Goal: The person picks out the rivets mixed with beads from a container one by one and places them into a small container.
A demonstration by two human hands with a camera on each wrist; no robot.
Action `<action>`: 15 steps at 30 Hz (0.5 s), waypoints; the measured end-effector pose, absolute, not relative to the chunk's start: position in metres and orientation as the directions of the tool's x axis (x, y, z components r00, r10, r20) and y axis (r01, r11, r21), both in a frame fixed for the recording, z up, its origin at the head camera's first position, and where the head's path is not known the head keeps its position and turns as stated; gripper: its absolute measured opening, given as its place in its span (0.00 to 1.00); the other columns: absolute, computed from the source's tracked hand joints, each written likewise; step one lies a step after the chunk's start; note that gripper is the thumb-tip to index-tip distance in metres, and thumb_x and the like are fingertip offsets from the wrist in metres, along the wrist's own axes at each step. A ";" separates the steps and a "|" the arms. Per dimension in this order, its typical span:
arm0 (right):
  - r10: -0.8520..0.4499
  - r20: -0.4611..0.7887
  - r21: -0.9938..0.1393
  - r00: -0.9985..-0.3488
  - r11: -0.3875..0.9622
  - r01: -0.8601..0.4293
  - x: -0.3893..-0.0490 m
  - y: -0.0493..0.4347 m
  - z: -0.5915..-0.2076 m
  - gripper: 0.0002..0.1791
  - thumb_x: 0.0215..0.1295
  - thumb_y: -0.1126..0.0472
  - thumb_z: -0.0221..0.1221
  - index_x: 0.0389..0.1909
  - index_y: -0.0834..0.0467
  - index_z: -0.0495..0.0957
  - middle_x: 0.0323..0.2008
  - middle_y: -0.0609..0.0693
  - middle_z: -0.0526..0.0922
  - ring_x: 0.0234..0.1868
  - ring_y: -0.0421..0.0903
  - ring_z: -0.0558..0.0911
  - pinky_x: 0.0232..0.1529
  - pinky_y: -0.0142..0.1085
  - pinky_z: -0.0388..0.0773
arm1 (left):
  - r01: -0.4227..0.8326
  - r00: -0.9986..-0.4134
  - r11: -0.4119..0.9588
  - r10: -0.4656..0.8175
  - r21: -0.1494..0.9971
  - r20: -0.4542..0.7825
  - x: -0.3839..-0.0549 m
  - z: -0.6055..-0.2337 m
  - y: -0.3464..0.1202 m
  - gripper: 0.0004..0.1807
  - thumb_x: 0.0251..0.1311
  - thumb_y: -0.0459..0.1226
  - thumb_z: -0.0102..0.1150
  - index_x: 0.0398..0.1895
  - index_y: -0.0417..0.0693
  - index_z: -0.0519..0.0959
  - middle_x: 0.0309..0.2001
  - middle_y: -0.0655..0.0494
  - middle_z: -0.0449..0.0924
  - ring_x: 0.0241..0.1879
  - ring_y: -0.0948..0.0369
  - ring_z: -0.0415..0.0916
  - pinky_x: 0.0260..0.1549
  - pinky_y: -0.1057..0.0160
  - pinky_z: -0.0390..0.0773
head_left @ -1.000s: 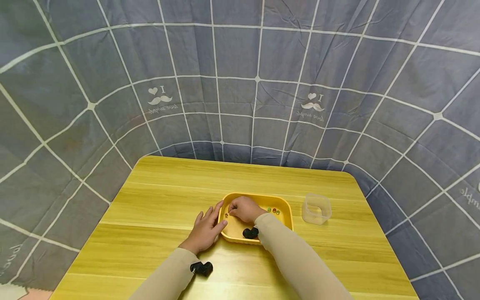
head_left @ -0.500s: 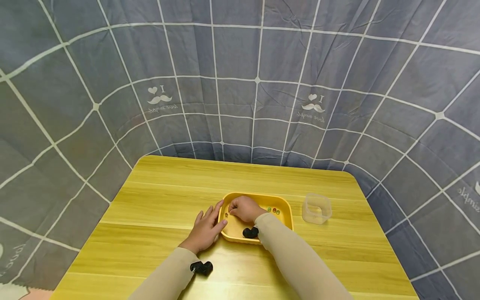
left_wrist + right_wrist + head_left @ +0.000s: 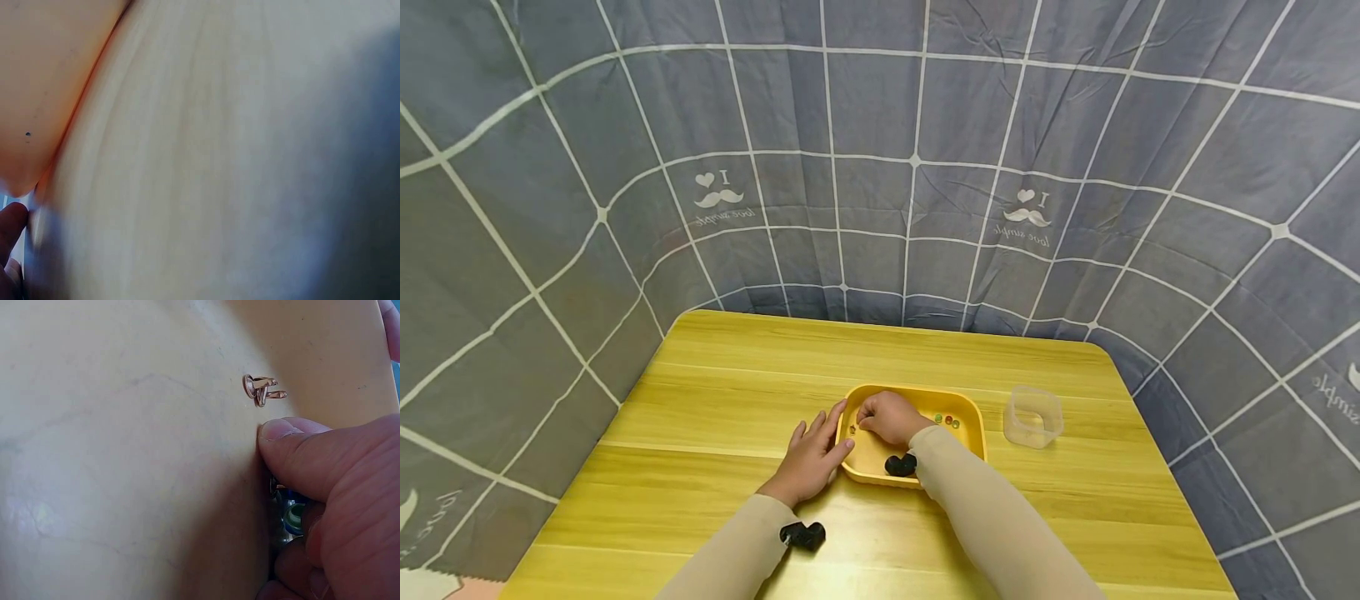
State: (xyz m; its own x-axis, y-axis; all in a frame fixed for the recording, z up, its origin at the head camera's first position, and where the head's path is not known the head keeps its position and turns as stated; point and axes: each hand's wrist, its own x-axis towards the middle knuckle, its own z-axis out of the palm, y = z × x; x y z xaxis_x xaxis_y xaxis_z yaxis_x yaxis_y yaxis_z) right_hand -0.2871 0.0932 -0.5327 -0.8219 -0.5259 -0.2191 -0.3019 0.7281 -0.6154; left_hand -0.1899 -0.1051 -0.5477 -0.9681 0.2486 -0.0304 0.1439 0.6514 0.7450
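Tabletop bears container, right hand partly hiding tray.

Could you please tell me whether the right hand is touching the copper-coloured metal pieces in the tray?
Apart: the right wrist view shows bare tray between the right hand and the copper-coloured metal pieces.

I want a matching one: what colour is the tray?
The tray is yellow-orange, clearest in head view.
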 end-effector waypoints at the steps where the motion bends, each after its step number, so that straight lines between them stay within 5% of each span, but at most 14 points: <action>1: -0.526 -0.217 -0.616 -0.823 0.727 -0.302 -0.287 0.093 -0.533 0.06 0.73 0.60 0.65 0.35 0.49 0.89 0.31 0.39 0.86 0.28 0.37 0.76 0.34 0.29 0.74 | 0.145 -0.968 0.651 0.250 0.746 -0.030 -0.190 -0.548 -0.106 0.37 0.81 0.51 0.49 0.87 0.66 0.48 0.81 0.44 0.62 0.83 0.38 0.50 0.81 0.34 0.35; 15: -0.513 -0.200 -0.612 -0.834 0.731 -0.303 -0.275 0.087 -0.528 0.05 0.73 0.60 0.65 0.36 0.50 0.89 0.33 0.41 0.87 0.29 0.37 0.76 0.36 0.29 0.74 | 0.155 -0.965 0.646 0.262 0.748 -0.026 -0.186 -0.550 -0.114 0.37 0.81 0.52 0.48 0.87 0.69 0.48 0.81 0.44 0.62 0.83 0.39 0.50 0.81 0.34 0.34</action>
